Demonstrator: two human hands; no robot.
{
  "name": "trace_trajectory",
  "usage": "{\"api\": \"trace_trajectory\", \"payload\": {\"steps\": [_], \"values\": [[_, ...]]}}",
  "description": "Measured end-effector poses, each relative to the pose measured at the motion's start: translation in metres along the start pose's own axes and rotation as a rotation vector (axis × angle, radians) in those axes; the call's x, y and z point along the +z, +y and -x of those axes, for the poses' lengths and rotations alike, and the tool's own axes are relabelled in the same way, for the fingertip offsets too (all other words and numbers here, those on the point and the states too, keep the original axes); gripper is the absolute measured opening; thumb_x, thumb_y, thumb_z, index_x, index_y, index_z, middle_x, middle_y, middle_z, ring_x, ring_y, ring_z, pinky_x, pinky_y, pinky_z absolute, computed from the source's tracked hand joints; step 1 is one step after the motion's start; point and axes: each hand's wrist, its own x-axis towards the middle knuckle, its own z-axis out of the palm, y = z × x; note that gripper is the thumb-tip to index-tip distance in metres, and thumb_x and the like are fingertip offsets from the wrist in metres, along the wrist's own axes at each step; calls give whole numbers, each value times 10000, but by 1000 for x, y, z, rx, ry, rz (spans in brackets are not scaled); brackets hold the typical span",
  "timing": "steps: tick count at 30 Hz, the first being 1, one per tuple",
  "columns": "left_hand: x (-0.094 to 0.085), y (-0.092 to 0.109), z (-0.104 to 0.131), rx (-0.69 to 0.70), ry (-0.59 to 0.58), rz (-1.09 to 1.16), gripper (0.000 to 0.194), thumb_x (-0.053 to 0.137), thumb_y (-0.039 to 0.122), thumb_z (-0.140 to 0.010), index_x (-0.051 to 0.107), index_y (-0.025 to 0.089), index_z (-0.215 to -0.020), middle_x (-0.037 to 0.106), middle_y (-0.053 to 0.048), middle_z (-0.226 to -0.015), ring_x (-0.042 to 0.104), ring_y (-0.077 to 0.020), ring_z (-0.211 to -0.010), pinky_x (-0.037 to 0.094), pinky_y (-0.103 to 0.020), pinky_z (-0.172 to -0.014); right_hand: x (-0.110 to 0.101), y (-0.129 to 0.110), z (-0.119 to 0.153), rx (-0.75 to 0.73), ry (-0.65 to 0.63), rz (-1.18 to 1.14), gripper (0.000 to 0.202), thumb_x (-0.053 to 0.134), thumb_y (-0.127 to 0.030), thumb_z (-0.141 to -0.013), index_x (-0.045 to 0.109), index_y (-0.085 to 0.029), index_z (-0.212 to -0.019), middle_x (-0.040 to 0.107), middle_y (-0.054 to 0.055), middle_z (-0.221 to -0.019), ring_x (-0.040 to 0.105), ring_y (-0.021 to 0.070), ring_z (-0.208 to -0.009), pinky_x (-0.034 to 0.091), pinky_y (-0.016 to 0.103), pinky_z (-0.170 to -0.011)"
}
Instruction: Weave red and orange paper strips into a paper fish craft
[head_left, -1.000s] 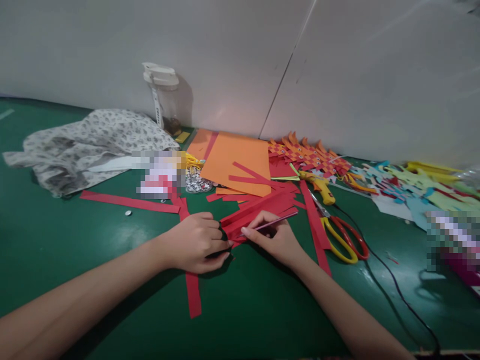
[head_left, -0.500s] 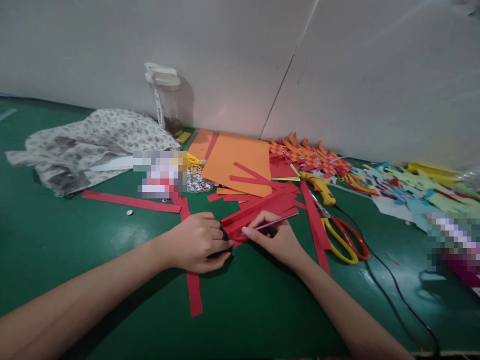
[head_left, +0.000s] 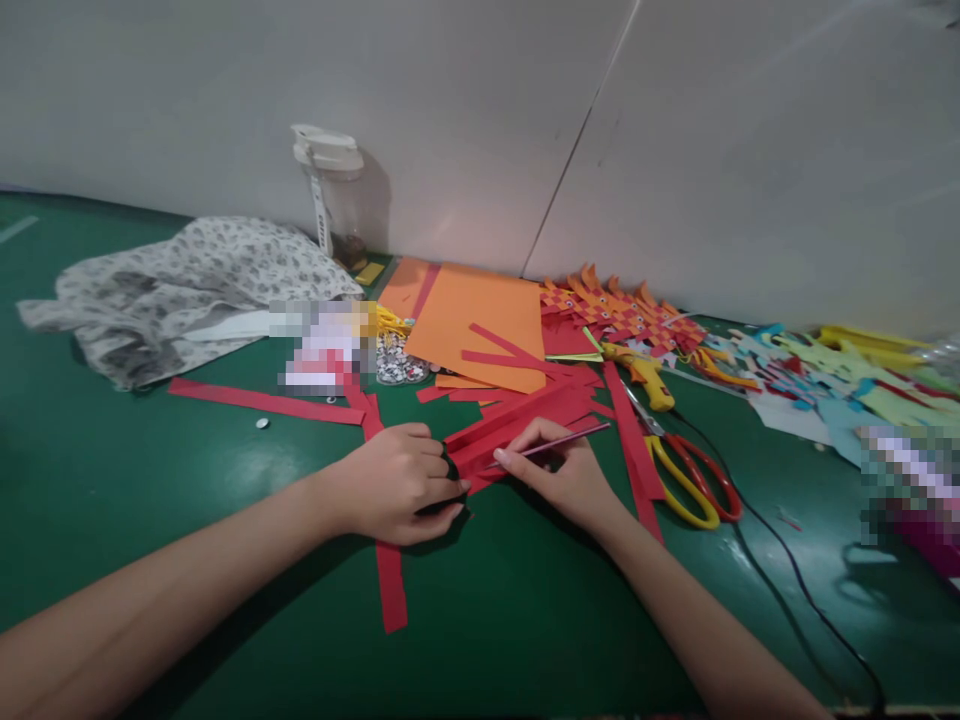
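Note:
My right hand (head_left: 559, 465) is closed around a slim dark pencil (head_left: 570, 438), its tip down on a folded piece of red paper (head_left: 480, 452). The near left edge of that paper is pinched by my left hand (head_left: 409, 485), whose fingers are curled. Beneath my left hand a red paper strip (head_left: 391, 590) runs toward me, and another red strip (head_left: 262, 400) lies off to the left. More red strips are heaped behind my right hand, at the front of the orange paper sheets (head_left: 480, 320).
Red-and-yellow scissors (head_left: 701, 485) and a yellow glue gun (head_left: 645, 378) with a black cord lie to the right. Woven orange paper fish (head_left: 615, 305) and coloured scraps (head_left: 817, 380) sit behind. At back left are a patterned cloth (head_left: 187, 290) and a lidded bottle (head_left: 334, 200).
My right hand and the pencil have shifted slightly right, away from my left hand. My left hand keeps its place on the red paper.

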Motion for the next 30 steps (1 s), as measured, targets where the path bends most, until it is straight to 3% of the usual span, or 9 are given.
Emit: {"api": "trace_trajectory", "payload": {"steps": [9,15,20,30], "values": [[0,0,0,2,-6,-2,205,497,280,-848,684,195,-853,616,9,-557,539,-143,-540,354,-312,-550,-8,6,-3,56,66,-7,283,676,-408,-741,522,-201,-623,503,-34,-525,417,102,-463,315,231,-444],[0,0,0,-6,-21,-2,203,500,283,-852,684,198,-840,616,5,-566,538,-145,-546,352,-313,-566,0,1,-1,24,-19,-40,258,667,-392,-751,547,-195,-636,499,-31,-544,403,101,-486,312,226,-448],[1,-1,1,0,-18,1,206,498,285,-854,684,197,-857,627,6,-577,542,-145,-555,349,-312,-564,-2,4,-2,60,15,-76,275,686,-392,-736,529,-194,-628,482,-43,-518,404,98,-465,293,226,-438],[0,0,0,0,-16,-2,207,496,283,-850,683,198,-823,618,9,-563,544,-140,-536,366,-307,-552,7,4,1,30,-12,-105,254,661,-385,-765,535,-201,-642,537,-27,-555,486,112,-493,378,239,-478]]}}
